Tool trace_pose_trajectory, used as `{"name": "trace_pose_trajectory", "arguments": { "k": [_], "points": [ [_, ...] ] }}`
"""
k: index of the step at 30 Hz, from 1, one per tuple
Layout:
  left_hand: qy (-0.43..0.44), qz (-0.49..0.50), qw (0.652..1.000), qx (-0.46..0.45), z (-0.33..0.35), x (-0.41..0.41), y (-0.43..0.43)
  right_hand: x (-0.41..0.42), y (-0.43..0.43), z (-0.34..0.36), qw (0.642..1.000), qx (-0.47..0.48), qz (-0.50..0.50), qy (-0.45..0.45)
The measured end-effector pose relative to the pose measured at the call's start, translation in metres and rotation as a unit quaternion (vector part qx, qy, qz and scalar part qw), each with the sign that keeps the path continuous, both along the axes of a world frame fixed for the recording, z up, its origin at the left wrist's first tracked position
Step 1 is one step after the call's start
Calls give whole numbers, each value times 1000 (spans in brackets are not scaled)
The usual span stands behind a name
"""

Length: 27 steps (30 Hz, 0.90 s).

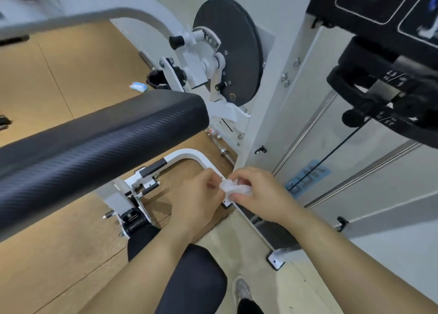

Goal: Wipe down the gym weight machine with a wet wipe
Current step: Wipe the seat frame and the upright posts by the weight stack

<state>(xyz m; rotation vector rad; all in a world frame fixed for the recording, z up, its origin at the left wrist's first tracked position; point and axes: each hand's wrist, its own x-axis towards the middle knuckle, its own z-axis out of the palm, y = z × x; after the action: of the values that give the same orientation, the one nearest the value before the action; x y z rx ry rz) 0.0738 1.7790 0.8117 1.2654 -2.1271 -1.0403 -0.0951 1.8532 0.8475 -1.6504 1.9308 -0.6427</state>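
A crumpled white wet wipe (233,188) is held between both my hands, low in the middle of the view. My left hand (198,200) pinches its left edge. My right hand (257,193) curls around the rest of it. Both hands hover just above the curved white tube (189,153) of the weight machine's lower frame. The machine's long black padded roller (99,143) crosses the left side, and its black round cam disc (231,50) stands behind on the white frame.
The weight stack with its black selector parts (384,93) fills the upper right behind a clear guard panel (350,171). A ribbed metal foot plate (272,233) lies under my right forearm. A blue and white wipes packet (138,86) lies on the wooden floor. My knee and shoe show at the bottom.
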Motion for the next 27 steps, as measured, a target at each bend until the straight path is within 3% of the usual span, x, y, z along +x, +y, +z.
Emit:
{"name": "trace_pose_trajectory", "arguments": {
  "k": [4,12,18,21,27],
  "points": [
    [18,-8,1000,0,46,16,15,17,11,44,999,7,18,-32],
    [13,-4,1000,-28,107,32,30,2,23,106,995,6,-62,72],
    [82,-15,993,80,137,7,37,-12,15,129,996,-39,-68,-42],
    [109,-41,987,113,146,-15,28,-23,1,139,997,-40,-47,-54],
    [101,50,993,42,156,-50,-2,-58,-35,152,999,-27,-29,-3]
  ]
}}
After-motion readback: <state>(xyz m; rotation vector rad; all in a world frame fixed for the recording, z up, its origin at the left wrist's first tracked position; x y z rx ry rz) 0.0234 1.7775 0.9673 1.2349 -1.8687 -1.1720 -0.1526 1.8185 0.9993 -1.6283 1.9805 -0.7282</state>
